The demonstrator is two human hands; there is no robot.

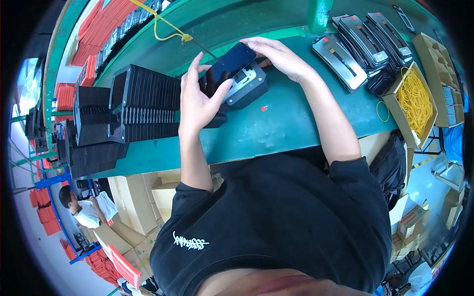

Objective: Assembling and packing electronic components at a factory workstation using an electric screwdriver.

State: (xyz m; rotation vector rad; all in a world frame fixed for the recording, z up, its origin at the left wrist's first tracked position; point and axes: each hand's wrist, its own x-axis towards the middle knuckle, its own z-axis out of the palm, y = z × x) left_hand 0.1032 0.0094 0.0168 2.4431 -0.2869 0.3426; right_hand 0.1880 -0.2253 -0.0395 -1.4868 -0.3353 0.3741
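Observation:
A dark, glossy phone screen panel is tilted up between my two hands. My left hand grips its left end, thumb and fingers on either side. Fingers of my right hand are closed on the panel's far right edge; some fingertips are hidden behind it. Just below the panel, a silvery phone inner frame with a cut-out sits on a black block-shaped holder. A small red scrap lies on the green bench mat near the holder.
Black slotted racks stand close to my left hand. A yellow cord hangs above the bench. At right are stacked phone parts, a cardboard box of yellow rubber bands and a divided carton. Another person sits at far left.

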